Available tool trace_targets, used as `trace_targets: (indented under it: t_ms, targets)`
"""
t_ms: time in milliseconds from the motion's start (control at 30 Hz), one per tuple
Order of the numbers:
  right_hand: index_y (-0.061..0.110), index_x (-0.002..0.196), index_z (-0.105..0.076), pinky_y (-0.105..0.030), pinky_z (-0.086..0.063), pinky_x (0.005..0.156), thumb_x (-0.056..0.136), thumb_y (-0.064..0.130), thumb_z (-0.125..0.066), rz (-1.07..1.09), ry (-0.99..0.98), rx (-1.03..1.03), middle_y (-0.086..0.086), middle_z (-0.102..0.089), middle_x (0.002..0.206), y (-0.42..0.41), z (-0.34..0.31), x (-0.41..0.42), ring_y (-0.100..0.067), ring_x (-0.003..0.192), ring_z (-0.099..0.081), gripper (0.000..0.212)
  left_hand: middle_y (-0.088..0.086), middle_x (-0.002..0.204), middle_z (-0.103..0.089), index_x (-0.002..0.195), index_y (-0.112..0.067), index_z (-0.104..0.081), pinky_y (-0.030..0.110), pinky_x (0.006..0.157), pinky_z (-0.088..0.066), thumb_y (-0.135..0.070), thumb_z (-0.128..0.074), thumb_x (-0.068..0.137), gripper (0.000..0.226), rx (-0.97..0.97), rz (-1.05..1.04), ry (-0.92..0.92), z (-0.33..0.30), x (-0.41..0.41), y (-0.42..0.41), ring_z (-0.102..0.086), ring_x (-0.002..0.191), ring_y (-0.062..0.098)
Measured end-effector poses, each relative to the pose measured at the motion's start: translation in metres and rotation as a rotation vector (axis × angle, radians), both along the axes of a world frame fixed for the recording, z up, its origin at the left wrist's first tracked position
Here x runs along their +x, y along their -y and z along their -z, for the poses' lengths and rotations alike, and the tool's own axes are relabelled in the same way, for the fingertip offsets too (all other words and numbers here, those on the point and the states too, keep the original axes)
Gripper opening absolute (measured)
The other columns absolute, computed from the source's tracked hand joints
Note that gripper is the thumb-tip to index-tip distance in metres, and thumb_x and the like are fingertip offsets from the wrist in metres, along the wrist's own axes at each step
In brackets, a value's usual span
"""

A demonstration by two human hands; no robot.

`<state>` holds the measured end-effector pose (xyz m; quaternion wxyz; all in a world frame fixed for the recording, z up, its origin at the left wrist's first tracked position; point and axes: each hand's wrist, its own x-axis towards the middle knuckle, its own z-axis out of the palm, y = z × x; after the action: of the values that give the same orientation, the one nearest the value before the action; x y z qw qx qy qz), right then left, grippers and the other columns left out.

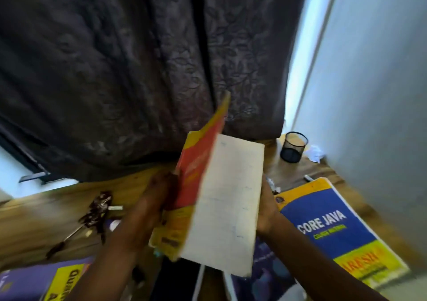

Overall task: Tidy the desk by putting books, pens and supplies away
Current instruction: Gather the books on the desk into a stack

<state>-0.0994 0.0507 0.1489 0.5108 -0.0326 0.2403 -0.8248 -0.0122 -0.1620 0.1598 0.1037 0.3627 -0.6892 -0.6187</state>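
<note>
Head view shows both hands lifting a thick book [221, 199] above the wooden desk [46, 210]: left hand [157, 199] grips its red-and-yellow cover side, right hand [265, 208] clasps the far edge. Book-gathering seems underway; next it likely needs stacking, perhaps onto the Core Java book [328, 226] lying beside it

Reads "CORE JAVA" in white on the blue book [332, 229] lying at right; smaller yellow line beneath too blurred. Partial black letters "QUE" on yellow book [62, 282] at near left; rest illegible.
</note>
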Motion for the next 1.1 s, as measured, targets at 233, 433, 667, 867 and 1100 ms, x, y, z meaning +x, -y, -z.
trace_targets:
  t_ms: [233, 433, 667, 867, 1100]
  targets:
    - [0.016, 0.147, -0.053, -0.060, -0.037, 0.115, 0.099, 0.065, -0.048, 0.125, -0.038, 0.141, -0.021, -0.053, 0.148, -0.106, 0.012, -0.037, -0.042, 0.135, -0.050, 0.069, 0.007, 0.092, -0.072, 0.089, -0.021, -0.062, 0.041, 0.075, -0.057, -0.036, -0.061, 0.101, 0.019, -0.173, -0.094, -0.005, 0.024, -0.057, -0.085, -0.067, 0.080, 0.025]
    - [0.006, 0.141, -0.054, -0.071, -0.044, 0.101, 0.089, -0.006, -0.063, 0.159, -0.374, 0.558, -0.030, -0.061, 0.134, -0.185, 0.039, -0.091, -0.053, 0.120, -0.060, 0.054, 0.005, 0.100, -0.070, 0.101, -0.021, -0.059, 0.047, 0.082, -0.058, -0.042, -0.056, 0.102, 0.021, -0.199, -0.042, 0.052, 0.050, -0.087, -0.175, -0.068, 0.089, 0.027]
    - [0.001, 0.121, -0.064, -0.041, -0.059, 0.081, 0.084, -0.012, -0.065, 0.084, -0.642, 1.065, -0.020, -0.074, 0.110, -0.264, 0.051, -0.146, -0.030, 0.091, -0.070, 0.039, 0.012, 0.106, -0.073, 0.113, -0.012, -0.059, 0.049, 0.083, -0.062, -0.029, -0.061, 0.102, 0.020, 0.220, 0.053, 0.178, 0.091, -0.093, -0.268, -0.072, 0.095, 0.028]
    - [0.015, 0.079, -0.065, -0.029, -0.051, 0.066, 0.082, -0.019, -0.062, -0.014, -0.737, 1.324, -0.007, -0.070, 0.079, -0.288, 0.075, -0.149, -0.019, 0.069, -0.064, 0.034, 0.011, 0.107, -0.067, 0.098, -0.016, -0.053, 0.047, 0.072, -0.065, -0.028, -0.070, 0.095, 0.021, 0.090, 0.186, 0.315, 0.112, -0.092, -0.305, -0.071, 0.091, 0.024]
    - [0.014, 0.109, -0.066, -0.044, -0.059, 0.084, 0.077, -0.007, -0.073, -0.024, -0.781, 1.420, -0.013, -0.074, 0.102, -0.301, 0.091, -0.154, -0.029, 0.092, -0.070, 0.038, 0.001, 0.098, -0.074, 0.087, -0.022, -0.057, 0.037, 0.080, -0.061, -0.047, -0.062, 0.092, 0.026, -0.469, 0.454, 0.445, 0.113, -0.098, -0.304, -0.075, 0.078, 0.026]
